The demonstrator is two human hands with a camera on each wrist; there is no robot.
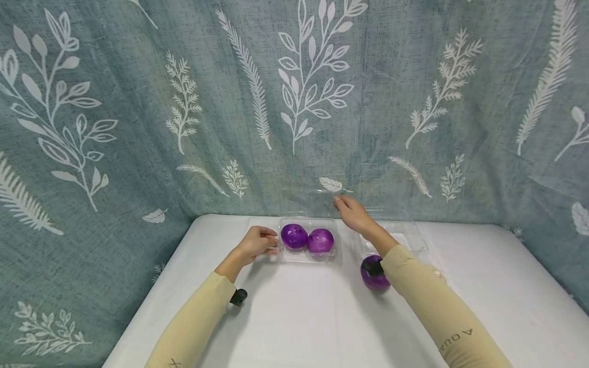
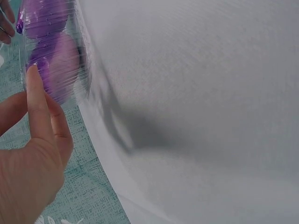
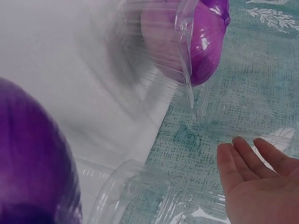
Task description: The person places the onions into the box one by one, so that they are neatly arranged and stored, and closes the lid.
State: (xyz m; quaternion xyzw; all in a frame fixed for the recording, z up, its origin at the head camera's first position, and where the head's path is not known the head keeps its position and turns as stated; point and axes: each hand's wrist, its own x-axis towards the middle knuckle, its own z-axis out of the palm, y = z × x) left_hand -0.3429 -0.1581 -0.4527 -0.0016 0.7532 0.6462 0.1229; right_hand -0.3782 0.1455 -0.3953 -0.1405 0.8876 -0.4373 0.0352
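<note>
A clear plastic clamshell box [image 1: 306, 259] stands on the white table with its lid [image 1: 306, 203] raised at the back. Inside lie two shiny purple onions, one on the left [image 1: 293, 236] and one on the right [image 1: 320, 240]. My left hand [image 1: 259, 242] is at the box's left end, its index fingertip right at the wall in the left wrist view. Over the table's far edge, my right hand [image 1: 353, 212] has its fingers extended at the right edge of the raised lid. In the right wrist view, those fingertips meet the lid's edge.
Right of the box lies a second clear clamshell [image 1: 407, 239], partly hidden by the right forearm. A third purple onion [image 1: 378, 284] sits in front of it, beneath the right wrist. Behind the white table [image 1: 294, 317] hangs a green leaf-patterned cloth [image 1: 386, 92].
</note>
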